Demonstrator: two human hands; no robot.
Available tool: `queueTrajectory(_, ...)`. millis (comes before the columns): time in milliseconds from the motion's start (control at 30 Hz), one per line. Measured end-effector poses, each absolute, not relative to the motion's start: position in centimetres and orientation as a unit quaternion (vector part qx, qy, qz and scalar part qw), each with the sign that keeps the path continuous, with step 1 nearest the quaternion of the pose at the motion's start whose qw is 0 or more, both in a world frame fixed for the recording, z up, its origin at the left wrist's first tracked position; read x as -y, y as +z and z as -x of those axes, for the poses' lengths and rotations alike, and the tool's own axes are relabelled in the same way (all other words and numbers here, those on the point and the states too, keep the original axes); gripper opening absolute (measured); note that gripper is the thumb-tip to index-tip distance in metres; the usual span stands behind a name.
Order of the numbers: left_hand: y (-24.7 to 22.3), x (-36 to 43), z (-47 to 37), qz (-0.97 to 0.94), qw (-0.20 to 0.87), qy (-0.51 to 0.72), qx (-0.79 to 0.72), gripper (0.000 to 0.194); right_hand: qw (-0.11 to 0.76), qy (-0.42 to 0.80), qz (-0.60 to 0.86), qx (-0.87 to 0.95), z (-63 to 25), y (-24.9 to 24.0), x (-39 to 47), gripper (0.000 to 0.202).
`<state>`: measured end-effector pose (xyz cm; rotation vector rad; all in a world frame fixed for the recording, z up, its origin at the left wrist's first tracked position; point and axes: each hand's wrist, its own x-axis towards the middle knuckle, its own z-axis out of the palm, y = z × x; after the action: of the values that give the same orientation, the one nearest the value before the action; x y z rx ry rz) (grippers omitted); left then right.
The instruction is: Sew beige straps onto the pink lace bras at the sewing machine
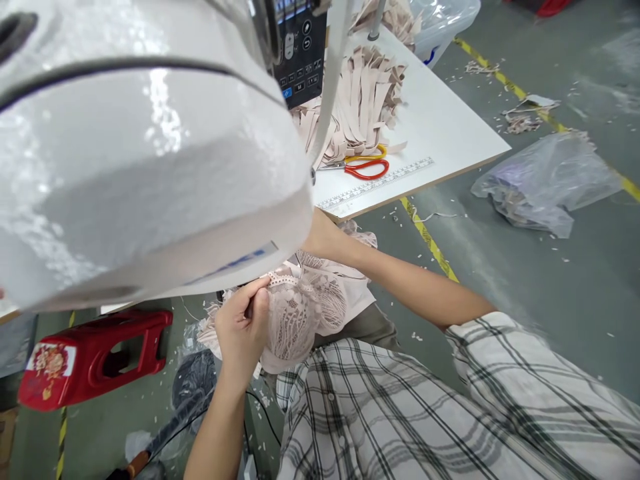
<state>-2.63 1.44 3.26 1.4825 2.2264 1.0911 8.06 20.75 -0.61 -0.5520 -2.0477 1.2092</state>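
Note:
A pale pink lace bra (293, 321) hangs over my lap below the white sewing machine head (165, 167). My left hand (243, 327) is closed on the bra's upper edge, thumb and forefinger pinching the dotted trim. On the far side of the bra, my right hand (320, 235) reaches in beside the machine. The machine head covers its fingers, so their grip does not show. The needle area is mostly hidden by the machine too.
On the white table (450, 127) lie many cut beige fabric strips (363, 100), red-and-yellow-handled scissors (367, 163) and a printed ruler (380, 183). A control panel (300, 57) stands behind the machine. A red stool (100, 357) and plastic bag (547, 180) are on the floor.

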Motion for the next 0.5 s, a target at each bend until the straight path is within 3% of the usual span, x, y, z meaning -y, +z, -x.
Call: queueTrajectory(500,1.7,-1.3,3.7,-0.544,0.105,0.368,-0.747,0.024,0.367,0.464,0.214,0.777,-8.3,-0.4,-20.1,0.005)
